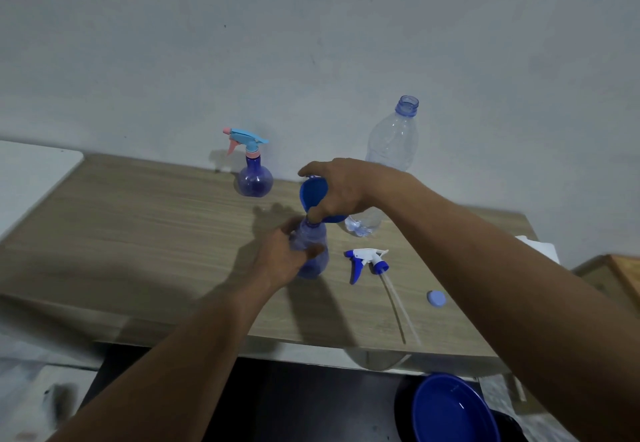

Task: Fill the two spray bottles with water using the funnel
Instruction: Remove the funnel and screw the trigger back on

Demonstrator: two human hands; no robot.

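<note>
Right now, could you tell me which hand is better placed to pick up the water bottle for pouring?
The right hand: the water bottle stands just behind it. It must let go of the funnel first. The left hand steadies the open spray bottle.

No readable text, label, brand or number anywhere. Clear water bottle (390,150) at one o'clock bare of any label. Possibly faint marks on the blue bowl (453,410) at five o'clock, too blurred to read.
</note>
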